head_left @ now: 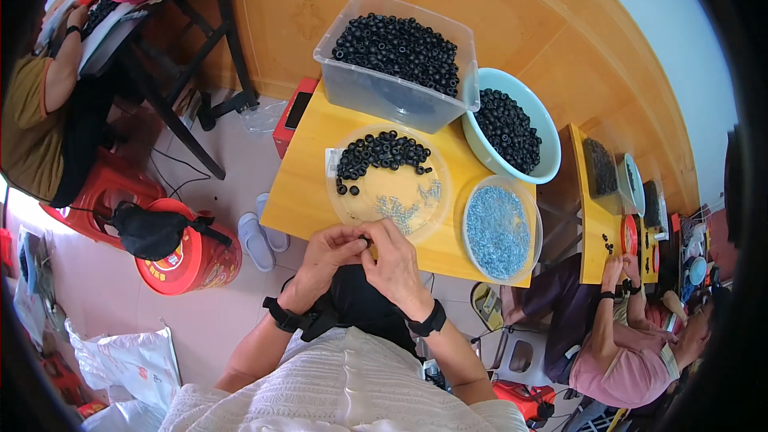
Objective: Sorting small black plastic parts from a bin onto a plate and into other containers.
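Just in front of the table's near edge, my left hand (pixel 330 254) and my right hand (pixel 394 262) meet fingertip to fingertip. Pinched between them is a small black ring-shaped piece (pixel 365 242), mostly covered by the fingers. Beyond the hands, a clear round tray (pixel 339 206) lies on the yellow table (pixel 298 196). It carries a cluster of black ring-shaped pieces (pixel 386 150) and, nearer me, a scatter of tiny silvery pieces (pixel 398 213), too small to name. A round tub at the right holds many small silvery-blue pieces (pixel 498 230).
A clear plastic bin (pixel 382 98) and a pale blue bowl (pixel 550 170), both full of black pieces, stand at the back. Left on the floor are a red bucket (pixel 192 260) and slippers (pixel 254 242). Other people work at tables on both sides.
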The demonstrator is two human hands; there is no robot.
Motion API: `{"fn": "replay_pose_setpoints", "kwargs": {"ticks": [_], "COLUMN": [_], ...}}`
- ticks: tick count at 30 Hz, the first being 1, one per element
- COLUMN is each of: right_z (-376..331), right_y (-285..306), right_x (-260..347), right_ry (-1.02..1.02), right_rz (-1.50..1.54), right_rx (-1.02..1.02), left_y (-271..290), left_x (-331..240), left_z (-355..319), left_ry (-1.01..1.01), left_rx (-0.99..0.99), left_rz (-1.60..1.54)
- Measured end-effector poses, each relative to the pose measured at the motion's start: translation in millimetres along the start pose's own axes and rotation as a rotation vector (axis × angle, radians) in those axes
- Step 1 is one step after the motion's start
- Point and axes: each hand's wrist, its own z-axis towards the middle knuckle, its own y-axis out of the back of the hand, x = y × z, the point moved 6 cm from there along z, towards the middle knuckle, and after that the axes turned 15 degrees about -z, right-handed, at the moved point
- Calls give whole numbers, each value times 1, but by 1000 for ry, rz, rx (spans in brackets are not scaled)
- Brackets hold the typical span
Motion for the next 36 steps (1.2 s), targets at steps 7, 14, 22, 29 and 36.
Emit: {"fn": "replay_pose_setpoints", "kwargs": {"ticks": [7, 14, 22, 29, 36], "right_z": [25, 28, 24, 23, 35], "right_y": [31, 25, 11, 15, 19], "right_x": [-94, -133, -127, -117, -117], "right_ry": [-215, -226, -165, -39, -238], "right_rz": [-182, -431, -407, -425, -186], "right_rx": [-76, 112, 78, 94, -16], "left_y": [8, 3, 9, 10, 12], "left_x": [-6, -9, -4, -6, -5], "left_z": [-7, -10, -10, -11, -13], "left_ry": [55, 74, 84, 70, 75], "left_rx": [-58, -43, -49, -55, -85], "left_rz": [-84, -69, -53, -58, -41]}}
